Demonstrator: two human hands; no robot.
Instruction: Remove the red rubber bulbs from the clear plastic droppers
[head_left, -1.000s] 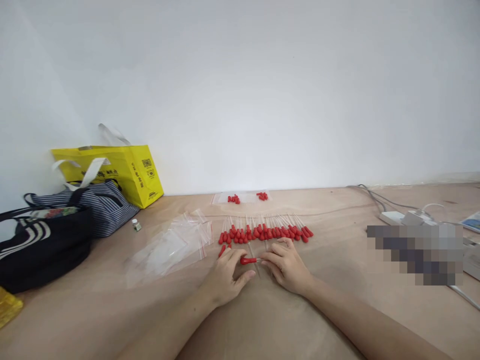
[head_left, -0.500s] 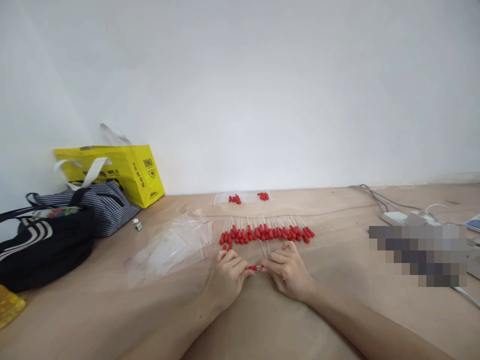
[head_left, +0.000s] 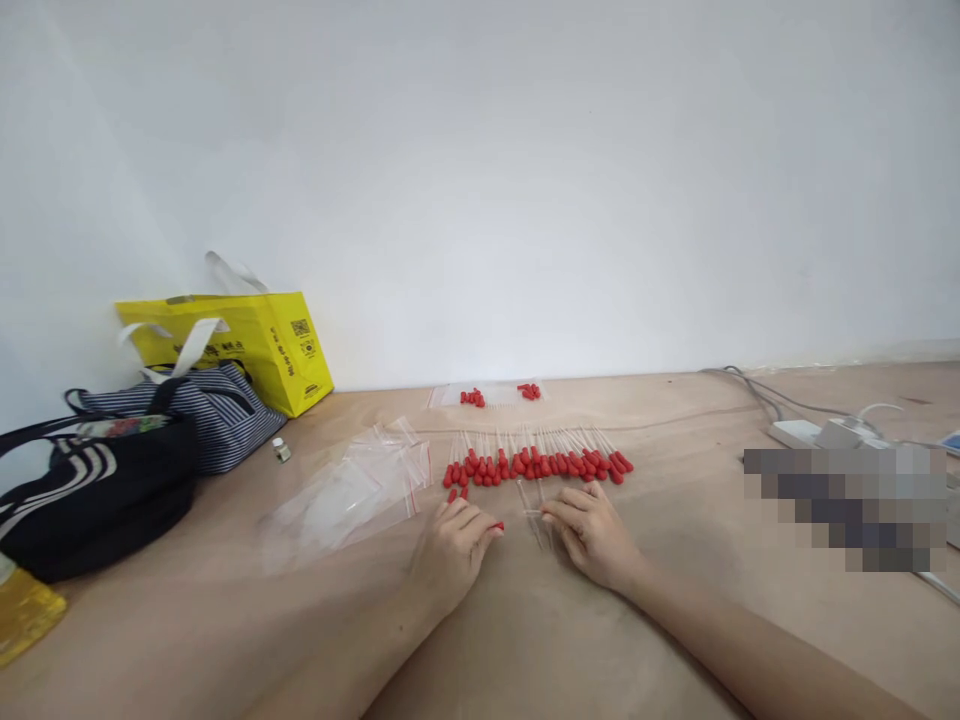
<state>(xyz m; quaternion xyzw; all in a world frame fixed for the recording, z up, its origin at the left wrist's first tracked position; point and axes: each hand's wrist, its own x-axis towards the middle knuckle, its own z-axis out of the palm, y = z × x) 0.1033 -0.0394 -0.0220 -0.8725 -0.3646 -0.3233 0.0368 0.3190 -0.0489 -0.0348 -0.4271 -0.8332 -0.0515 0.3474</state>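
My left hand (head_left: 456,548) is closed, pinching a red rubber bulb (head_left: 498,526) between thumb and fingertips. Opposite it, my right hand (head_left: 594,530) pinches a thin clear dropper tube (head_left: 533,513) that points left at the bulb, with a gap between the two. Under that tube, a couple of clear tubes (head_left: 527,512) lie on the table. Two loose red bulbs (head_left: 458,494) show just beyond my left fingers. Farther back stretches a row of droppers (head_left: 536,463), their red bulbs facing me and their clear stems pointing away.
Clear zip bags (head_left: 352,490) lie left of the row. Another bag with red-bulbed droppers (head_left: 491,397) rests by the wall. A small bottle (head_left: 281,450), a yellow bag (head_left: 300,360), a striped bag (head_left: 214,425) and a black bag (head_left: 127,510) stand left; a power strip (head_left: 795,433) lies right.
My hands have moved apart. The red bulb and the clear tube, close together before, are now separated, and the right hand has shifted right. The view has moved slightly.
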